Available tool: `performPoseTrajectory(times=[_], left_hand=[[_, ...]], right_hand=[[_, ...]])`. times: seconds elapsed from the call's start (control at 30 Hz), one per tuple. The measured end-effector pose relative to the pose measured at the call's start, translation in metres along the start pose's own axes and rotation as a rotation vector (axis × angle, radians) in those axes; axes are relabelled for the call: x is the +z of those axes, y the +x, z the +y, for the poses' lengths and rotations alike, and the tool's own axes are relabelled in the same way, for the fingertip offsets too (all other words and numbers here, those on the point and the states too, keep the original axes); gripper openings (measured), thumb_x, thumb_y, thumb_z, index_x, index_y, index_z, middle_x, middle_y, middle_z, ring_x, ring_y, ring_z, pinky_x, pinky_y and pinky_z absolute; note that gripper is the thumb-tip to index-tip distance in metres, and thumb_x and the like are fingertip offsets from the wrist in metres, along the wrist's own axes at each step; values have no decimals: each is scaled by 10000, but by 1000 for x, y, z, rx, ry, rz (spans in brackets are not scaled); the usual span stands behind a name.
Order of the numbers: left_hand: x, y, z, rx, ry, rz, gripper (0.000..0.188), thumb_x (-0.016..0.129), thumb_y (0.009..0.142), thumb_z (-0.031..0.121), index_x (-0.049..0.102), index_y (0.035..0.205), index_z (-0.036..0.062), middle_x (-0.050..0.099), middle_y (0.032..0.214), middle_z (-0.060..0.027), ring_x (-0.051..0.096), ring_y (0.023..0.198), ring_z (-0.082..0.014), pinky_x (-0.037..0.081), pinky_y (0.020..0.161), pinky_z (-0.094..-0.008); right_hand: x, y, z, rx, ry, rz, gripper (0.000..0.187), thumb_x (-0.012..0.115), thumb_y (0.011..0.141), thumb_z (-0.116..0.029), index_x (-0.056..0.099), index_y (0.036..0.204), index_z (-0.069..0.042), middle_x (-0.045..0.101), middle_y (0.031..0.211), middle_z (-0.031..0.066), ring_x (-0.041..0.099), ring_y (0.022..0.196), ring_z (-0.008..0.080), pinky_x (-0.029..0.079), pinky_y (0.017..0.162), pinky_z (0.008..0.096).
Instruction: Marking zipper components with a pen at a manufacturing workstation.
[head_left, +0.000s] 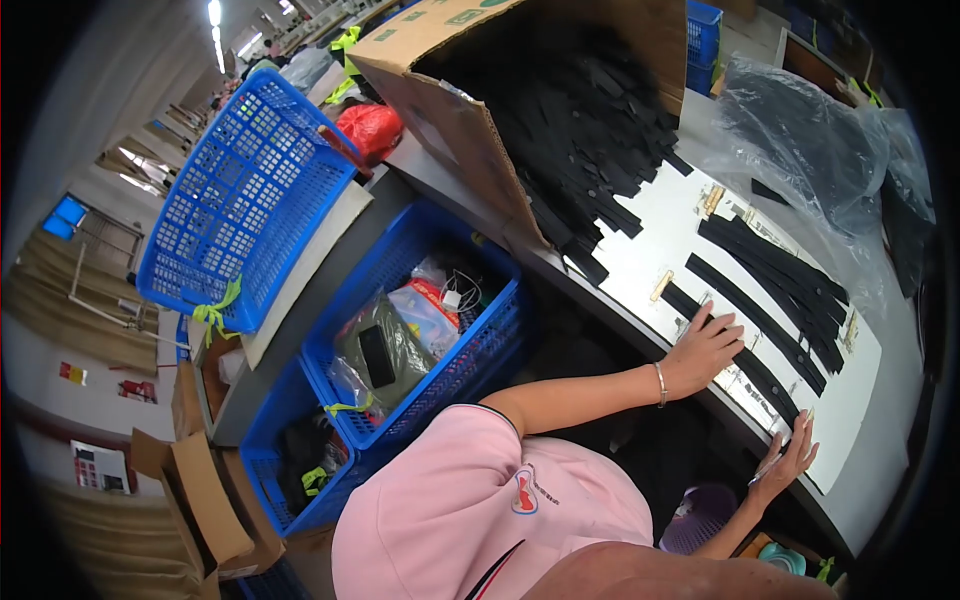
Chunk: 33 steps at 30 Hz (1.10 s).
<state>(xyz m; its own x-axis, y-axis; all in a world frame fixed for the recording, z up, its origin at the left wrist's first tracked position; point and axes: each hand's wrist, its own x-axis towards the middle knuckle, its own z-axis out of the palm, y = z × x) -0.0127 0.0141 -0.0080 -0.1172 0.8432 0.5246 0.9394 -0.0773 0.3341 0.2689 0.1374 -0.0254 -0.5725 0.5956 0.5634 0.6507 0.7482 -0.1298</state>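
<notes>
My left hand [705, 352] lies with its fingers spread on a black fabric strip [760, 381] near the front edge of a white board [845, 415]. A bracelet circles that wrist. At the strip's near-right end is my right hand [787, 462], fingers bent and touching the board. A slim silvery-dark thing [767, 465] shows by its thumb, too small to name. Another black strip [750, 315] runs parallel just beyond, and a bunch of black strips [780, 280] lies farther across the board. Pieces of tan tape [661, 286] are stuck to the board.
Beyond the board, a cardboard box [440, 110] on its side spills many black strips [580, 120]. Clear plastic bags [800, 130] lie at the far right. Left of me stand blue baskets [415, 425], one holding a phone [376, 356]; another blue basket [170, 250] is higher up.
</notes>
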Motion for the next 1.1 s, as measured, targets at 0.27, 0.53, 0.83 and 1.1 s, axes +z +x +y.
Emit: performPoseTrajectory(times=[0.27, 0.53, 0.83, 1.1], left_hand=[[-32, -35, -11, -223, 44, -85, 570, 639, 937, 328, 513, 1434, 77, 443, 1546, -118, 343, 1478, -314, 184, 1146, -695], [-40, -46, -30, -266, 87, -56, 654, 670, 947, 365, 463, 1504, 92, 421, 1582, -104, 331, 1496, -286, 62, 1176, -658], [-46, -41, -39, -264, 117, -32, 593, 705, 916, 408, 566, 1417, 123, 502, 1503, -101, 396, 1447, -306, 90, 1144, -722], [-48, -41, -44, -265, 123, -11, 565, 723, 900, 419, 597, 1390, 166, 512, 1497, -80, 376, 1456, -327, 135, 1149, -696]], right_hand=[[5, -6, 12, 76, 64, 21, 522, 689, 874, -27, 577, 1377, -110, 595, 1445, 51, 510, 1373, 262, 281, 1188, 495], [-1, 12, -15, 74, 78, 82, 356, 674, 953, -150, 622, 1299, -84, 651, 1369, 53, 539, 1338, 249, 305, 1180, 470], [-8, 8, -18, 123, 66, 45, 330, 658, 970, -156, 619, 1292, -95, 643, 1374, 50, 529, 1342, 249, 309, 1182, 467], [-10, 71, -113, 459, 714, -5, 258, 576, 1027, -120, 654, 1266, -62, 701, 1240, 90, 663, 1112, 197, 488, 1012, 346]])
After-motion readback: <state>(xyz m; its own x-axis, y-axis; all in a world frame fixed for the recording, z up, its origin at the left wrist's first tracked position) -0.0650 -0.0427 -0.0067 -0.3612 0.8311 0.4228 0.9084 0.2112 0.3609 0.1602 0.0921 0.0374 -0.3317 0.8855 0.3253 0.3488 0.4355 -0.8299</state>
